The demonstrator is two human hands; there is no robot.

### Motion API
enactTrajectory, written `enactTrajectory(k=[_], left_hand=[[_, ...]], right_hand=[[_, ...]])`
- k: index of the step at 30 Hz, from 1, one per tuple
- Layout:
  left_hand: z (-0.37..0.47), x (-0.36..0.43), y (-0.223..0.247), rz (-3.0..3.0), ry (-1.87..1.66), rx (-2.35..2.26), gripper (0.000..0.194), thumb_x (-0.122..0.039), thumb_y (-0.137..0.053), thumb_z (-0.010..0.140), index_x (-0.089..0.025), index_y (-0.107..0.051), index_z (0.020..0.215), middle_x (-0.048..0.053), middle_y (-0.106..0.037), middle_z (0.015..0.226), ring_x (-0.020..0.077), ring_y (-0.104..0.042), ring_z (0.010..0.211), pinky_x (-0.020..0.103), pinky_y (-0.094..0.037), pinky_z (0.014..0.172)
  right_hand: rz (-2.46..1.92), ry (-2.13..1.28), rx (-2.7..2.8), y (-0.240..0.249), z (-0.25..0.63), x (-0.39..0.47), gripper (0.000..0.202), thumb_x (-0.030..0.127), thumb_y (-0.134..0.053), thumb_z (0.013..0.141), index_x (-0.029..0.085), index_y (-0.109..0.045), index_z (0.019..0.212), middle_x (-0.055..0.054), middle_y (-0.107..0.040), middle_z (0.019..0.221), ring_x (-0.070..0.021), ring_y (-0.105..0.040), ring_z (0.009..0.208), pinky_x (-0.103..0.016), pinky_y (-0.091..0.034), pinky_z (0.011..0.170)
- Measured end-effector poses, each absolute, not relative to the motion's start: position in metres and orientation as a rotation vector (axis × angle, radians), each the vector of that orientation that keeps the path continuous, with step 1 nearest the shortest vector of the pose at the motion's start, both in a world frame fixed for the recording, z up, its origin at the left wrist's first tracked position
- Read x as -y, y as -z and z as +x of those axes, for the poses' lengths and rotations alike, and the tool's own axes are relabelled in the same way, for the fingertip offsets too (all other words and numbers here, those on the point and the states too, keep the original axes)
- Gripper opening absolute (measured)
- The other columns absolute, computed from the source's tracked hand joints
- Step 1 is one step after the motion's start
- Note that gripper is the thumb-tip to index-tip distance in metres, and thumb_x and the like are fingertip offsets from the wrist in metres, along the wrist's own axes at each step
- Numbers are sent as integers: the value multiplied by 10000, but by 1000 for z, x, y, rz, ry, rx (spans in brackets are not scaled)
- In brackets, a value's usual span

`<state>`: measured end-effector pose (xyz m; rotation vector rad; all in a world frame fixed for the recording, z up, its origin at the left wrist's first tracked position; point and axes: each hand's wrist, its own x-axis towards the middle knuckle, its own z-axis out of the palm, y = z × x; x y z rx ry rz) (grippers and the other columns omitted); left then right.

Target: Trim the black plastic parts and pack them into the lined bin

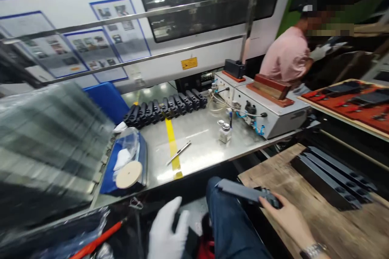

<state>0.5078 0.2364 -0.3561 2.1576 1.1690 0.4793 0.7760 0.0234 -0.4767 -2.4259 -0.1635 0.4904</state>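
Note:
My left hand (169,230), in a white glove, is raised at the bottom middle with thumb and fingers apart and nothing in it. Bare, with a metal watch at the wrist, my right hand (282,210) grips a long dark grey part (240,191) by its black, knobbed end. That part lies tilted over my thigh, beside the edge of a wooden board (279,166). On the board rest several similar long dark parts (334,176), side by side. A row of black parts (165,107) stands at the back of the metal table.
A pen (178,153) and a small glass bottle (225,133) are on the metal table (200,145). Grey boxes (270,109) with hoses stand behind. A blue bin (141,158) sits left, near a red-handled tool (97,240). A co-worker (285,54) sits at the back right.

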Motion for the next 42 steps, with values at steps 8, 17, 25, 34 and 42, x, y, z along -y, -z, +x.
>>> enactTrajectory(k=[8,17,25,34,42], left_hand=[[546,-212,371,2096,188,-1261,354,-218,-597,803,-84,-695,1117,220,-727,1121,427,-668,1099,518,-499,959],[482,-240,333,1146,-546,-1195,468,-356,-707,719,-118,-654,1119,150,-714,1235,311,-669,1139,408,-532,980],[487,-242,322,1115,-636,-1142,442,-283,-774,704,-157,-697,1120,77,-747,1177,293,-676,1138,401,-534,1002],[498,-245,343,409,-691,-950,446,-600,-778,682,-190,-741,855,83,-782,942,329,-663,1164,453,-522,1053],[493,-229,331,631,-965,-1519,283,-472,-614,861,-236,-766,893,3,-698,1290,254,-226,1536,288,-27,1296]], right_hand=[[-1963,-450,1359,426,684,-144,546,517,-800,655,258,-748,1133,-64,-770,1102,-274,-726,1002,-393,-589,895],[-1957,-407,1671,426,757,-306,231,358,-637,975,184,-663,1125,-74,-663,1214,-219,-641,1103,-460,-533,971],[-2100,-554,1630,451,794,-332,272,431,-615,977,163,-653,1000,-39,-680,977,-161,-657,849,-372,-561,806],[-1720,-670,1500,408,762,-178,726,792,-365,895,203,-725,1120,-79,-748,805,-206,-720,692,-280,-614,640],[-1133,-373,1656,347,689,-154,255,228,-616,958,284,-717,1185,-38,-746,918,-161,-726,808,-221,-598,701]])
